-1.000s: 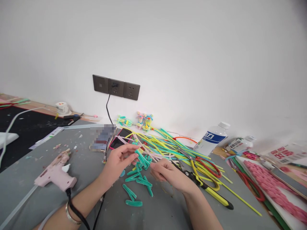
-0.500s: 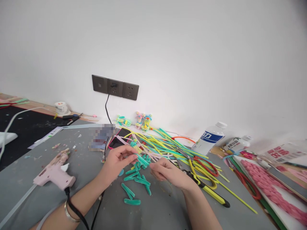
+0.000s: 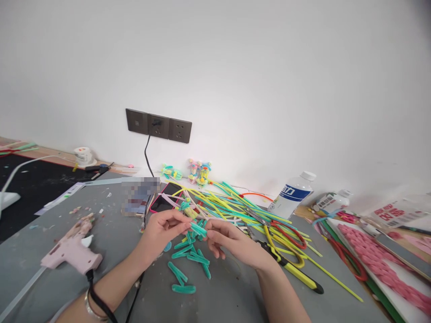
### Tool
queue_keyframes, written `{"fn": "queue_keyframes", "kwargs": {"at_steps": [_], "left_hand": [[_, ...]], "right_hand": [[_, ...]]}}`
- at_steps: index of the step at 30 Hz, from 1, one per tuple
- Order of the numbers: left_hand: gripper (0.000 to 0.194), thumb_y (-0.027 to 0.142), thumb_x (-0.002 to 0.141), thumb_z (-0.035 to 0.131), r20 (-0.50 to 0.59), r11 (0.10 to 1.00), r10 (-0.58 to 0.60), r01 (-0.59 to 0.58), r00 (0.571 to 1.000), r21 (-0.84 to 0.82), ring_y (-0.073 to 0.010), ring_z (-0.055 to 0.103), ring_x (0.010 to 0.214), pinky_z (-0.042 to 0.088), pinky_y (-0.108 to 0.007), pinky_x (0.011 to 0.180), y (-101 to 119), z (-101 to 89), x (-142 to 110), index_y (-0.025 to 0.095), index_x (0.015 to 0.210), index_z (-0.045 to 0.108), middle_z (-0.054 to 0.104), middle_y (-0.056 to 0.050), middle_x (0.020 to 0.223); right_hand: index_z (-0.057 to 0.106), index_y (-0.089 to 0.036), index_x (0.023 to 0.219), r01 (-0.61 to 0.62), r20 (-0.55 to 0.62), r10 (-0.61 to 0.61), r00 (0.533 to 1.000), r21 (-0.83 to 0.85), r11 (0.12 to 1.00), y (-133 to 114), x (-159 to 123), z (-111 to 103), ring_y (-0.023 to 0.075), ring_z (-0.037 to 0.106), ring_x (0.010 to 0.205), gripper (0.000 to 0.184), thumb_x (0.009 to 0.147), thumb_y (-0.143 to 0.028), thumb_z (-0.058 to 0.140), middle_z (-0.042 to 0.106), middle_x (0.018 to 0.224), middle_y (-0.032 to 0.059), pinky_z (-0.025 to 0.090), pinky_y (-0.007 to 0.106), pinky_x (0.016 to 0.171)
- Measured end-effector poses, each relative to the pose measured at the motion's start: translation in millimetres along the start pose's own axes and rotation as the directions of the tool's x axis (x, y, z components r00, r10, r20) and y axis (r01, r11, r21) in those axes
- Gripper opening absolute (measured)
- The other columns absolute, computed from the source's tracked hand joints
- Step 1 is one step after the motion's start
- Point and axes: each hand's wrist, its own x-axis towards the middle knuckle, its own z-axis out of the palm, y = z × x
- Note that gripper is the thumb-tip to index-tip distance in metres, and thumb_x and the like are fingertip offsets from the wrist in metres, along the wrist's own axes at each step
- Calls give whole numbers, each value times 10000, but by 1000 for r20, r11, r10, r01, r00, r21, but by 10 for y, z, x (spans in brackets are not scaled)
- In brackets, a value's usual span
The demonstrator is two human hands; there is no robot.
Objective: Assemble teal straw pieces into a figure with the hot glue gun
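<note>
Between my two hands is a short folded piece of teal pipe cleaner [image 3: 198,229]. My left hand [image 3: 168,226] pinches its left end between thumb and fingers. At its other end, the thumb and forefinger of my right hand [image 3: 226,237] are closed on it. Below my hands, several more folded teal pieces [image 3: 183,289] lie loose on the grey table. Just behind my fingers sits a small green and yellow pipe-cleaner figure [image 3: 189,208], partly hidden.
Long yellow, teal and pink pipe cleaners [image 3: 232,202] spread behind my hands. Scissors [image 3: 289,233] and yellow-handled pliers [image 3: 303,277] lie right. A pink glue gun [image 3: 72,249] with a cord rests left. A phone [image 3: 166,197] and a bottle [image 3: 292,193] stand farther back.
My right hand has moved left and up to meet the teal piece, its fingers loosening from a curled fist. The piece now spans both hands. The view has shifted slightly.
</note>
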Motion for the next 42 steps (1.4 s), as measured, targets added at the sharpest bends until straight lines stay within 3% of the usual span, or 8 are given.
{"fn": "queue_keyframes", "kwargs": {"at_steps": [3, 8, 16, 23, 30, 38, 42], "left_hand": [[149, 296, 703, 825, -14, 1000, 21, -21, 1000, 20, -160, 708, 605, 597, -222, 566, 26, -1, -1, 160, 728, 767, 761, -39, 690], [123, 282, 711, 812, -37, 998, 55, -54, 998, 31, -166, 717, 592, 607, -231, 553, 47, 1, -17, 170, 717, 763, 790, -50, 740], [26, 216, 748, 777, -34, 995, 104, -103, 994, 17, -158, 735, 620, 610, -201, 575, 52, 9, -52, 191, 743, 781, 801, -37, 758], [36, 225, 766, 771, -8, 988, 150, -150, 989, 41, -187, 758, 682, 624, -223, 607, 59, 2, -62, 193, 756, 785, 807, -51, 784], [74, 179, 782, 730, -3, 973, 209, -207, 978, 102, -188, 757, 683, 617, -220, 597, 61, 9, -72, 209, 760, 793, 811, -45, 793], [89, 154, 781, 724, 4, 953, 242, -239, 970, 184, -182, 759, 712, 607, -198, 609, 64, 19, -92, 212, 761, 789, 807, -35, 788], [48, 206, 779, 733, -3, 970, 168, -165, 986, 181, -182, 747, 685, 604, -212, 601, 62, 15, -73, 198, 759, 775, 798, -40, 767]], "right_hand": [[519, -197, 801, -12, -12, 13, 1000, 59, 998, 0, 12, 14, 95, 494, 527, 407, 906, -584, 591, 561, 625, -40, 385, 205, 500], [609, -167, 841, 24, -44, -20, 999, 92, 995, 33, 33, -4, 89, 487, 552, 375, 904, -537, 623, 549, 648, -31, 369, 197, 504], [639, -155, 797, 24, -115, -14, 993, 85, 996, 87, 65, 14, 89, 479, 547, 375, 868, -522, 676, 566, 618, -29, 383, 216, 544], [665, -152, 775, 31, -116, -23, 993, 68, 997, 67, 74, 38, 96, 480, 543, 380, 855, -524, 682, 654, 646, 8, 387, 228, 550], [604, -177, 700, 54, -192, -55, 980, -7, 999, 39, 93, 110, 106, 491, 530, 343, 849, -480, 668, 647, 602, 5, 374, 227, 525], [519, -204, 634, 32, -398, -97, 912, -167, 985, 35, 122, 253, 124, 476, 532, 160, 778, -237, 580, 548, 539, -31, 349, 247, 539], [526, -204, 657, 61, -489, -282, 826, -419, 906, 90, 137, 226, 123, 420, 556, 142, 799, -200, 532, 510, 596, -30, 315, 253, 537]]}}
